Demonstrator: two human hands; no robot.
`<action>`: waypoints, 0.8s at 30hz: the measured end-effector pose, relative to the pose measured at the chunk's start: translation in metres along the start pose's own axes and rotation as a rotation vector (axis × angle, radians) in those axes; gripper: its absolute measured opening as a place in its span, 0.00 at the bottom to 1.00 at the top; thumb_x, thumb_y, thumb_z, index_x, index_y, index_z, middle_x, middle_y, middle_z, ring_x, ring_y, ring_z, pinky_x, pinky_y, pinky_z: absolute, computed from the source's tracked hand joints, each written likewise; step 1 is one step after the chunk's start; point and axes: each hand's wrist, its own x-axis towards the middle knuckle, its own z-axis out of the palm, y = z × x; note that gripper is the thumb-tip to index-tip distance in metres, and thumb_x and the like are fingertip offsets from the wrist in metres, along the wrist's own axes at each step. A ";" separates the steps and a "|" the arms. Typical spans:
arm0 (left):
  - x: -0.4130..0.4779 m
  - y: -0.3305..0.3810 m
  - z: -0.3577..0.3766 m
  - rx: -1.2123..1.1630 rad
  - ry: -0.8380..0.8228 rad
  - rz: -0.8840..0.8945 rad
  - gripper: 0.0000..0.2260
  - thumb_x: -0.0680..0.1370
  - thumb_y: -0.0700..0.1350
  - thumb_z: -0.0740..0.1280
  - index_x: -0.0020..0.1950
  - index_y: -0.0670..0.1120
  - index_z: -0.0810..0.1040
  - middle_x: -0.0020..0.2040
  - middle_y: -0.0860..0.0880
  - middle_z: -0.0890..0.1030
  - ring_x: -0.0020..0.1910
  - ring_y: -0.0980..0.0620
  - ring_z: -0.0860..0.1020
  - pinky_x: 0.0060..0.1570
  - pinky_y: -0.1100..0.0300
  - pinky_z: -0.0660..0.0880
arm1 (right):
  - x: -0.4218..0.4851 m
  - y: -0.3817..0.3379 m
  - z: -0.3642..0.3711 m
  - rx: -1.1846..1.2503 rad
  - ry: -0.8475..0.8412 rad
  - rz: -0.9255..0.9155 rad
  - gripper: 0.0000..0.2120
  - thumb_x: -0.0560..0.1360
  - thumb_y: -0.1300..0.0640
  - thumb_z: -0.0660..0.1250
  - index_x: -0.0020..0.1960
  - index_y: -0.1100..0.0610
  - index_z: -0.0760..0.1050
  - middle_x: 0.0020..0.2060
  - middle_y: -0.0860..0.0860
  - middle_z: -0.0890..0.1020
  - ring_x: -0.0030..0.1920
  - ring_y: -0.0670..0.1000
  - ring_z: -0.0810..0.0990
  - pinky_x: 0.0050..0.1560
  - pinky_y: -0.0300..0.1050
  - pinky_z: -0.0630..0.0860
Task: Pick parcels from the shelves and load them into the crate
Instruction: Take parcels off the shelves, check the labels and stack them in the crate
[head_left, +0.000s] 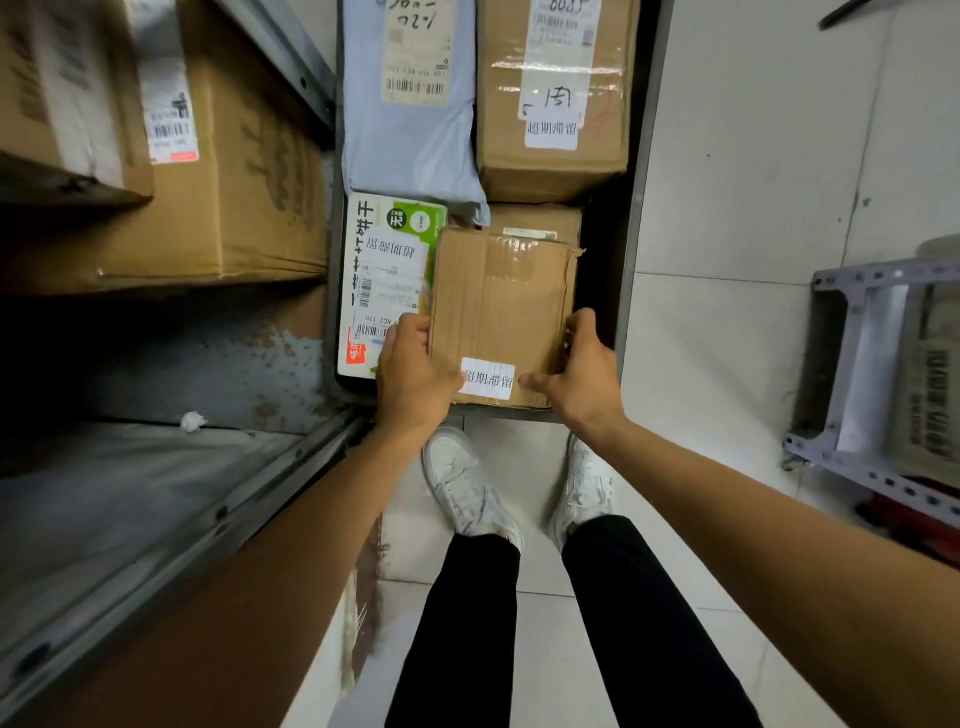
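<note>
Both hands grip a small brown cardboard box with a white sticker (498, 301), the left hand (413, 374) curled round its left edge and the right hand (582, 374) round its right, at the near end of the dark grey crate (636, 223). Just left of the left hand lies a white-and-green printed carton (384, 280). Beyond the hands, a pale blue plastic mailer (410, 140) and a taped brown carton (550, 104) fill the crate's far end.

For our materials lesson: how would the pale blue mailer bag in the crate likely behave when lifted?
The pale blue mailer bag would probably flop, since its film looks wrinkled and soft. Its smooth plastic surface may slip when gripped.
</note>
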 end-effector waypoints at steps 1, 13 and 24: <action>-0.002 0.003 -0.002 0.030 -0.011 -0.003 0.24 0.66 0.33 0.75 0.58 0.41 0.71 0.57 0.42 0.76 0.55 0.44 0.76 0.55 0.46 0.76 | -0.002 -0.004 -0.002 -0.010 -0.019 0.024 0.30 0.65 0.60 0.79 0.57 0.58 0.63 0.54 0.53 0.75 0.55 0.56 0.76 0.56 0.56 0.77; -0.072 0.154 -0.127 0.382 -0.182 0.176 0.24 0.68 0.46 0.77 0.62 0.47 0.75 0.60 0.47 0.77 0.58 0.46 0.76 0.57 0.53 0.74 | -0.092 -0.151 -0.148 -0.687 -0.332 -0.204 0.30 0.71 0.47 0.74 0.66 0.57 0.68 0.60 0.56 0.77 0.58 0.57 0.76 0.56 0.50 0.75; -0.209 0.410 -0.342 0.551 -0.321 0.492 0.12 0.71 0.41 0.73 0.54 0.44 0.80 0.48 0.48 0.80 0.47 0.50 0.78 0.43 0.61 0.72 | -0.276 -0.388 -0.349 -1.008 -0.205 -0.409 0.24 0.74 0.49 0.70 0.65 0.59 0.71 0.60 0.56 0.78 0.56 0.57 0.76 0.51 0.46 0.72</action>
